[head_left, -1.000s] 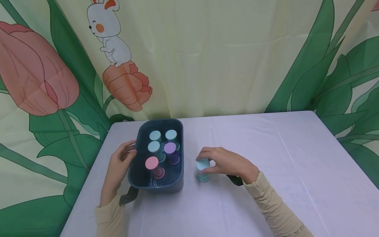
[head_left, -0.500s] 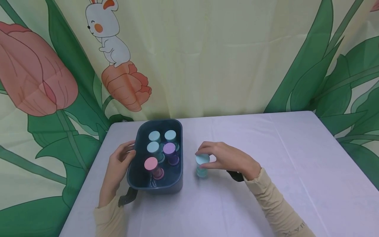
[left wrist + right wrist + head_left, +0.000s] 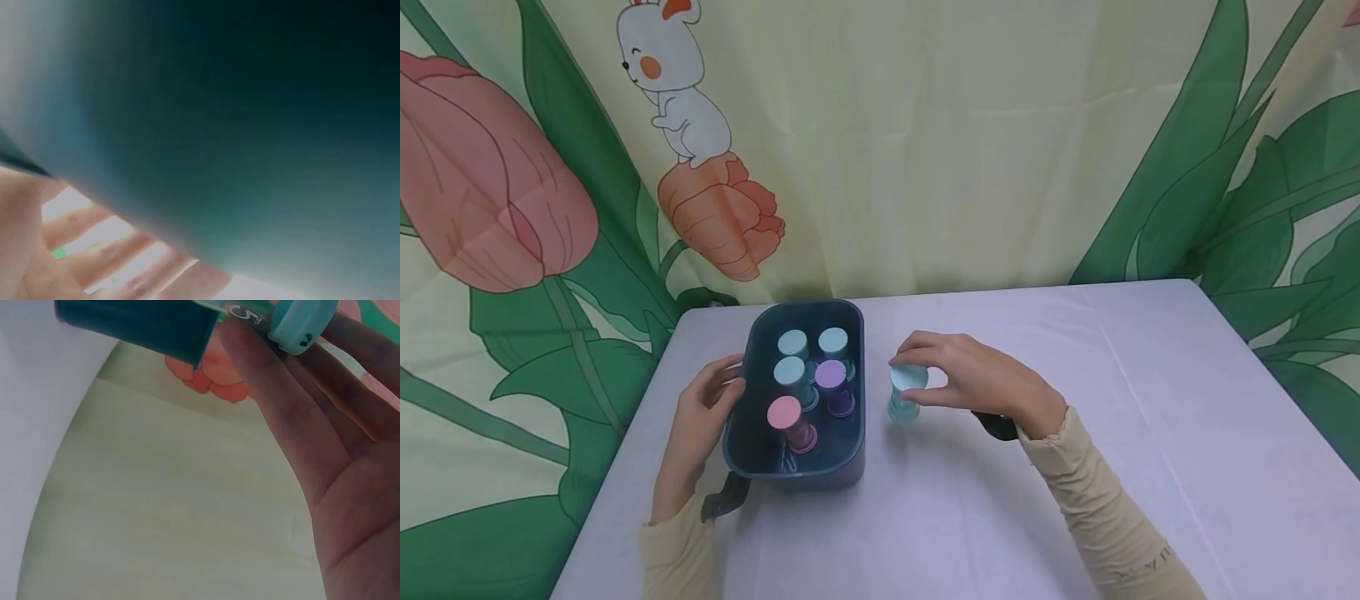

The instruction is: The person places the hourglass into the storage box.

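Observation:
A dark blue plastic bin [image 3: 831, 478] stands on the left of the table. My left hand [image 3: 700, 417] touches its left side, fingers extended; the bin wall [image 3: 206, 125] fills most of the left wrist view. To the bin's right, my right hand [image 3: 977, 379] pinches a light blue sand timer [image 3: 908, 377] by its top cap, between thumb and fingers. The timer is upright, its base close over the cloth. In the right wrist view, its end cap [image 3: 303, 325] and a "5" marking show beside the fingers.
Inside the bin stand several sand timers: light blue ones [image 3: 792, 373], one purple [image 3: 831, 377] and one pink [image 3: 786, 414]. A white cloth [image 3: 1075, 375] covers the table. A printed curtain [image 3: 925, 150] hangs behind the table's far edge.
My right hand has raised the light blue sand timer and shifted it away from me and slightly left. The left hand and the bin have stayed in place.

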A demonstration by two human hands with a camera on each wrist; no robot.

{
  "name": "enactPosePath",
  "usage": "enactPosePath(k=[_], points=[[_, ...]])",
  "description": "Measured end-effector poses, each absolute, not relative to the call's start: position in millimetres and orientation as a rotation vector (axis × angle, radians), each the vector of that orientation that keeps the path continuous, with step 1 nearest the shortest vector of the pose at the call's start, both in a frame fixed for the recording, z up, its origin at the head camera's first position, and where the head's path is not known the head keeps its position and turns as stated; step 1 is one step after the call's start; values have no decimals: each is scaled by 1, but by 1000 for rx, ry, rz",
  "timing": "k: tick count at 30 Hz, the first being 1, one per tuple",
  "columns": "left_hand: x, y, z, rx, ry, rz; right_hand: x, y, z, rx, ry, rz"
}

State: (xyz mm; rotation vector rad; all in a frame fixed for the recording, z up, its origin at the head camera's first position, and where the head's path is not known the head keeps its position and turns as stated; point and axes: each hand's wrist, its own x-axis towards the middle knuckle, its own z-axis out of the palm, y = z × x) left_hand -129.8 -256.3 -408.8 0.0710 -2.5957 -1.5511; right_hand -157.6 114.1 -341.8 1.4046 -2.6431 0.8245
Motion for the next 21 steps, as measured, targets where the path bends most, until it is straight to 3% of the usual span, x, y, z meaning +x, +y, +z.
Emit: enactPosePath(k=[21], points=[[-130, -256, -408, 61, -2596, -1563, -158, 101, -305, 1475, -2392, 812]])
